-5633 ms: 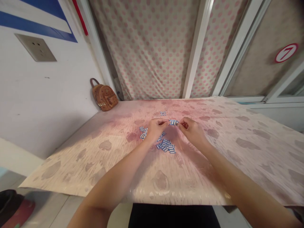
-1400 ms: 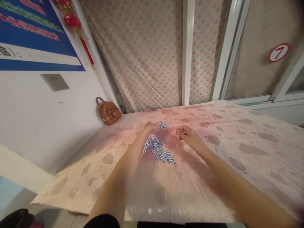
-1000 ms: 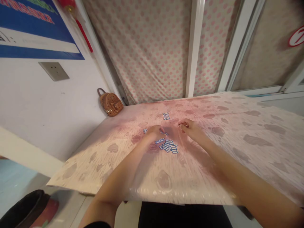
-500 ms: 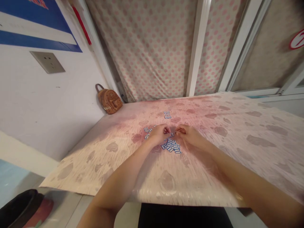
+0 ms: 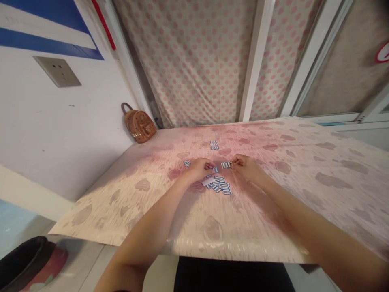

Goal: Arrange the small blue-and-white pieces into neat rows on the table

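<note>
My right hand (image 5: 245, 167) pinches the edge of a small flat blue-and-white striped piece (image 5: 226, 165) between thumb and fingertips. My left hand (image 5: 199, 168) is closed in a pinch just to the left, with a smaller blue-edged piece (image 5: 215, 170) at its fingertips. Below the hands lies a loose pile of similar pieces (image 5: 223, 186), overlapping one another. A plain white piece (image 5: 208, 181) rests at the pile's left side. Another striped piece (image 5: 186, 163) shows left of my left hand. Beyond both hands, several pieces sit in a neat block (image 5: 214, 145).
A patterned, shiny tablecloth (image 5: 170, 211) covers the table. A small brown backpack (image 5: 139, 125) stands at its far left corner against the wall. Behind the table hangs a dotted curtain (image 5: 194, 61). A dark-rimmed bin (image 5: 30, 263) is on the floor at lower left.
My hands have moved slightly apart. The striped piece at my right fingertips now shows plainly, and a white piece now lies on the pile. The view has shifted slightly.
</note>
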### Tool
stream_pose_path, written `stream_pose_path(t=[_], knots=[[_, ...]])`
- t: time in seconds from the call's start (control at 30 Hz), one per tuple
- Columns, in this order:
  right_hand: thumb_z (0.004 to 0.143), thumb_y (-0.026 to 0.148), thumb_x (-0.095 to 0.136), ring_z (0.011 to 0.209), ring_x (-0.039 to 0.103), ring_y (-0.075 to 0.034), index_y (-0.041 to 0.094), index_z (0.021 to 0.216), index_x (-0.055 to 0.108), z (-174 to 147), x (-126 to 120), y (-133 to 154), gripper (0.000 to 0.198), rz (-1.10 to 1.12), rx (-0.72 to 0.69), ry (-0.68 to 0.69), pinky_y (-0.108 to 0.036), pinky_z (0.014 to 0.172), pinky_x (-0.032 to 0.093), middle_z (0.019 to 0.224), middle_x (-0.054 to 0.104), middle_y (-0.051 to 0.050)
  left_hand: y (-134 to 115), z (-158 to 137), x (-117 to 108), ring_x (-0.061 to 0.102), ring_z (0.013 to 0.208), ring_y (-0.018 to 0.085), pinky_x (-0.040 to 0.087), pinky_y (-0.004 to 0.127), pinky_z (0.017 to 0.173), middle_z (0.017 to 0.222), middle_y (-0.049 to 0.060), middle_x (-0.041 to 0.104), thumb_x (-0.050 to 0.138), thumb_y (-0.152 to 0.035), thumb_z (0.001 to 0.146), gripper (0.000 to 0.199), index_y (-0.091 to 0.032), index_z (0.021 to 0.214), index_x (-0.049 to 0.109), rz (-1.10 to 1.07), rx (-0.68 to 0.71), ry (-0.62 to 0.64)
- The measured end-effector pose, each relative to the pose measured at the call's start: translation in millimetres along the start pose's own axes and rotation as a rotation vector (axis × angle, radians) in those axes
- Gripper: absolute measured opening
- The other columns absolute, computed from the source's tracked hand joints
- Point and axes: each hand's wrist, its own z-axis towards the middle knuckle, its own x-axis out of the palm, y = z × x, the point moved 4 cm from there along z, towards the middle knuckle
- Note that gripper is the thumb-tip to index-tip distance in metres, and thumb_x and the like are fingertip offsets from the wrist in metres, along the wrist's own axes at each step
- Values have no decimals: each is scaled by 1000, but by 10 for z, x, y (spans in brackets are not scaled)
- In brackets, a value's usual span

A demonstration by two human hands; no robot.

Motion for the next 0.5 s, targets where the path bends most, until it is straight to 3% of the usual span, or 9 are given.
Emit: stream_pose_path(t=[0.1,0.17,0.33,0.5], knots=[[76,26,54,61,61,-16,22,75,57,9,-26,6,5,38,31,-27,-27,58,42,66,65,-1,0,-4,8,66,80,17,46,23,67,87,4,73,77,-23,70,26,-17,95,75,29,11,-15],[76,25,54,60,62,-17,23,76,56,13,-44,11,3,54,51,-49,-28,58,43,66,66,-1,21,24,34,65,75,15,44,22,63,81,3,72,74,-22,72,16,-17,87,74,-16,19,-43],[74,26,57,61,61,-17,23,72,54,30,-84,24,5,88,61,-91,-28,58,42,64,66,-1,103,97,-10,62,64,11,42,20,58,69,0,68,67,-15,74,3,-14,77,66,-323,-48,-246],[72,32,58,56,53,-14,22,69,53,34,-119,99,12,153,37,-98,-26,55,37,58,56,2,54,54,-75,54,53,8,41,20,53,64,-2,63,71,-25,73,13,-14,74,65,-638,-151,-289]])
